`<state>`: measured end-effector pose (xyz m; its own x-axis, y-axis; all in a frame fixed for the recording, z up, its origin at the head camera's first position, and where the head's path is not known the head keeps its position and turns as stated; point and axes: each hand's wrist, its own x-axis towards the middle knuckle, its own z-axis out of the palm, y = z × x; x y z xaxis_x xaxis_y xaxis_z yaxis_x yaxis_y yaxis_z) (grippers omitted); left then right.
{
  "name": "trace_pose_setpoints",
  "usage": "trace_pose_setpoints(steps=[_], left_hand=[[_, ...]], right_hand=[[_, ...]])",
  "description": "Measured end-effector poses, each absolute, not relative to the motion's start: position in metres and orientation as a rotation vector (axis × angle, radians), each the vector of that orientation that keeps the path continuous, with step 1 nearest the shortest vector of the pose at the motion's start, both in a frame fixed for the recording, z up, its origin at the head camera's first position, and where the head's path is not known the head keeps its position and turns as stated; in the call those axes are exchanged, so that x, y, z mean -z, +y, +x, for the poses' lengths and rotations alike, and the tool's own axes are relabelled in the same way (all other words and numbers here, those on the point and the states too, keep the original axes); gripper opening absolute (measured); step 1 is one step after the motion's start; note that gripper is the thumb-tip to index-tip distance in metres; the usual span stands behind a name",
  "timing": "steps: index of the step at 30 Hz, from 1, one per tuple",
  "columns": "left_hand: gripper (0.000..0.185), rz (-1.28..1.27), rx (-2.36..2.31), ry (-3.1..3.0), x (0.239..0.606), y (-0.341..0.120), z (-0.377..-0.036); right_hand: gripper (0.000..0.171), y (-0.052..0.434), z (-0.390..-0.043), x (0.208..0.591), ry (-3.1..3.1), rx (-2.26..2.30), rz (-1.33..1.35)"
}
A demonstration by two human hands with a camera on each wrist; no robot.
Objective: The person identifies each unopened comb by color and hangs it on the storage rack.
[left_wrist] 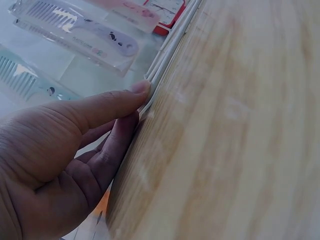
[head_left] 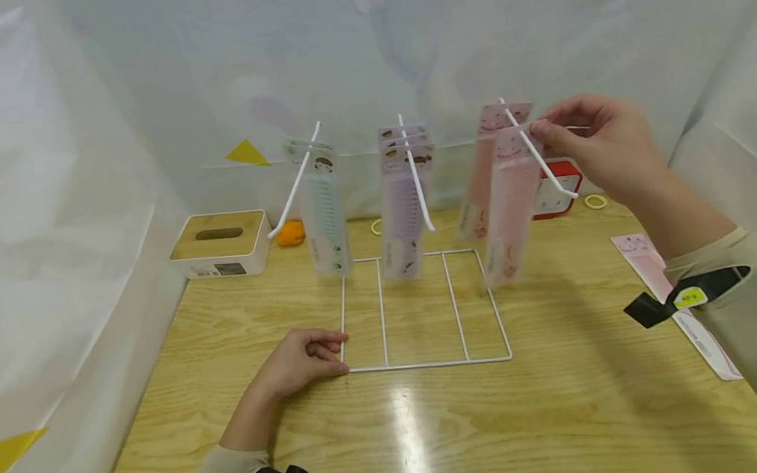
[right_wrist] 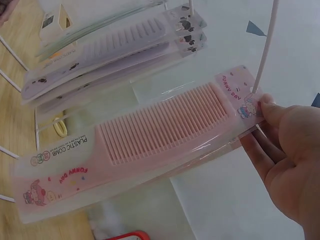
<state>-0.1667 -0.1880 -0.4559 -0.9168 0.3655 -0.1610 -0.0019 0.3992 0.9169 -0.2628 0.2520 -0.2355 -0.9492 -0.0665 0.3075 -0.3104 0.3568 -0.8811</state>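
My right hand [head_left: 610, 142] pinches the top card of a pink packaged comb [right_wrist: 165, 130], which hangs on the right prong of a white wire display rack [head_left: 430, 365]. Behind it on that prong hangs another pink packaged comb [head_left: 479, 182]. Purple packaged combs [head_left: 404, 204] hang from the middle prong, and green packaged combs [head_left: 326, 215] from the left one. Down on the table, my left hand [head_left: 298, 361] holds the rack's base at its near left corner, thumb and fingers meeting at the wire [left_wrist: 165, 65].
A further pink packaged comb [head_left: 697, 329] lies on the table at the right, partly under my right forearm. Along the back stand a tissue box [head_left: 222, 265], an orange fuzzy thing [head_left: 290, 234] and a red clock [head_left: 554, 206], with a yellow ring [head_left: 595, 202] beside it. White sheeting surrounds the wooden table.
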Motion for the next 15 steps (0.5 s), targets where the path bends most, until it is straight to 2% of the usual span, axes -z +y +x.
trace_pose_setpoints(steps=[7, 15], left_hand=[[0.047, 0.328, -1.52, 2.332, 0.457, -0.188, -0.166], [0.047, 0.328, -1.522, 2.316, 0.455, -0.19, -0.166]], right_hand=[[0.026, 0.25, -0.28, 0.234, -2.375, -1.686, 0.344], [0.025, 0.253, -0.279, 0.235, -2.253, -1.874, 0.423]])
